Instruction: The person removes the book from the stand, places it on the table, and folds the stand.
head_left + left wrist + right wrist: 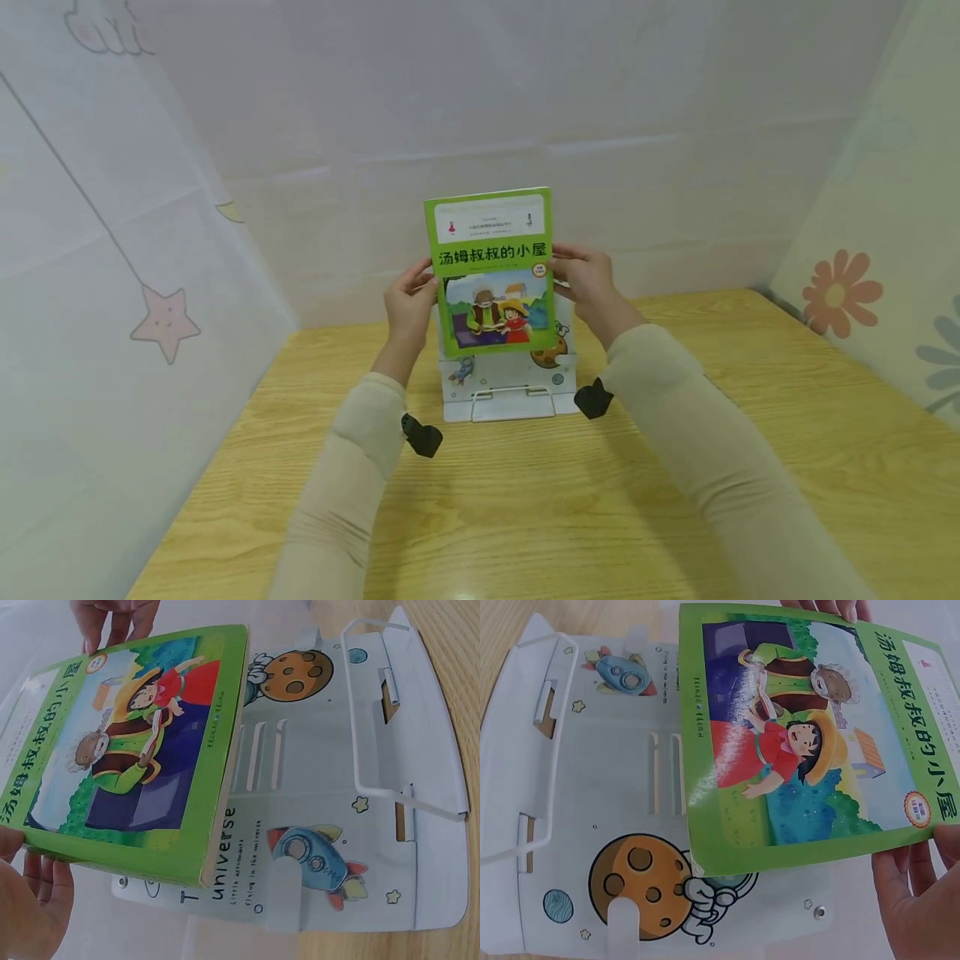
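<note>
Pale sleeves lie nearest; left hand and right hand pinch opposite sides of the green book; equally near, its long axis roughly upright between them; lower edge above the white stand's wire bar

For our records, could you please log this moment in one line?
left hand: grips book; right hand: grips book; stand: behind book, on table
</note>
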A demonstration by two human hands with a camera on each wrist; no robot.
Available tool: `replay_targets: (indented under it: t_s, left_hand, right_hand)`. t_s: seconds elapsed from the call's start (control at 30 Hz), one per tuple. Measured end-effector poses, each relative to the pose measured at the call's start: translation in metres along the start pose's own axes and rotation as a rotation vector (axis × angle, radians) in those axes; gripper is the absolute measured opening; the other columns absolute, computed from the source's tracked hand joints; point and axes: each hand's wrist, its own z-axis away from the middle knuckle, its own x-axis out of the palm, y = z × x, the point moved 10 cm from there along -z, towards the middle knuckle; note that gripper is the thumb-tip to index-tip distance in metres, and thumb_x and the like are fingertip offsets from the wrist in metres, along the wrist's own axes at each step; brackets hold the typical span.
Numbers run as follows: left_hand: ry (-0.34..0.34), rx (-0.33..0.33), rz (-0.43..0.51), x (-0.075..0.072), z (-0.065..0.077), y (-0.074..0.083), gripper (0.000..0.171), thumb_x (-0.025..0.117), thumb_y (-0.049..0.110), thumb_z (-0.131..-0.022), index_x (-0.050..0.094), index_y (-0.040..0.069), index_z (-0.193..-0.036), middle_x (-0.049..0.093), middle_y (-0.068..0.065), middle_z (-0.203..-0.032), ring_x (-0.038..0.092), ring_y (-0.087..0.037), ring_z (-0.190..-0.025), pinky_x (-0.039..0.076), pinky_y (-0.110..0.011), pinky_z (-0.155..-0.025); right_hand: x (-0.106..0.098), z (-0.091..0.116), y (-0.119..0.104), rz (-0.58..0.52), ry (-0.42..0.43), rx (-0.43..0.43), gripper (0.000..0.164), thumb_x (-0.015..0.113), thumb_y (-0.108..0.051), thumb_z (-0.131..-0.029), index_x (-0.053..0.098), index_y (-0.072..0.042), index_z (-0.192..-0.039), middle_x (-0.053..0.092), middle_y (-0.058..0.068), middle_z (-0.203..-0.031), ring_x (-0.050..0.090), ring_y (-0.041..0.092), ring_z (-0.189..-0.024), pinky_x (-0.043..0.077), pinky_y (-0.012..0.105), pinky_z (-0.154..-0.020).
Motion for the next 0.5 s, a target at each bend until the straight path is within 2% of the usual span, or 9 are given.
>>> replay_targets:
  t_s: [0.2,0.43,0.5]
  left_hand:
    - [0.003,-0.041,-0.008,-0.01,0.0,0.001,0.032,0.053,-0.003,-0.082,0.056,0.003,-0.113,0.054,-0.012,-0.09,0.055,-0.018,-0.077,0.048,-0.028,-0.07]
    - [0.008,-0.147,-0.009,-0.03,-0.003,-0.009,0.033,0.053,0.0,-0.082,0.056,0.007,-0.115,0.055,-0.01,-0.094,0.057,-0.018,-0.074,0.048,-0.028,-0.072]
    - [0.014,-0.174,-0.018,-0.037,-0.002,-0.007,0.034,0.052,0.001,-0.083,0.055,0.007,-0.116,0.055,-0.009,-0.094,0.057,-0.017,-0.075,0.048,-0.029,-0.072]
  right_hand:
    - [0.01,0.003,0.002,0.024,-0.035,0.023,0.031,0.054,-0.004,-0.084,0.055,-0.006,-0.115,0.055,0.011,-0.109,0.055,0.022,-0.088,0.044,0.034,-0.079]
    - [0.028,0.006,0.009,0.04,-0.108,0.03,0.031,0.053,-0.005,-0.085,0.054,-0.006,-0.116,0.056,0.014,-0.107,0.055,0.025,-0.09,0.044,0.037,-0.079]
    - [0.035,0.007,0.013,0.036,-0.129,0.04,0.031,0.053,-0.005,-0.085,0.054,-0.005,-0.116,0.055,0.014,-0.108,0.055,0.026,-0.091,0.044,0.036,-0.079]
